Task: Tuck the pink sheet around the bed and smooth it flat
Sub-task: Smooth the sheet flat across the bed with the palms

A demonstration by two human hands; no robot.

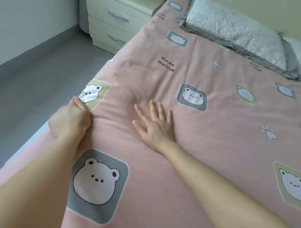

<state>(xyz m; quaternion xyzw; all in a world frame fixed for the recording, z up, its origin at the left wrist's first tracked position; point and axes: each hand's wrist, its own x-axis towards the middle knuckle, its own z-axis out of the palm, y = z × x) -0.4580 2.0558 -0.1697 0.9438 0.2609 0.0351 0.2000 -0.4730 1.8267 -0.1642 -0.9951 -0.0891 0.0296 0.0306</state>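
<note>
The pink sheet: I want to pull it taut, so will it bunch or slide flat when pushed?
Probably floppy: the pink sheet puckers into soft folds where the left hand grips its edge. It likely bunches rather than slides, since creases fan out ahead of the flat right hand.

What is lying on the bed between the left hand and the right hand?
Only the pink sheet, slightly creased, with nothing on it. The left hand grips its edge; the right hand lies flat. The head view shows this.
</note>
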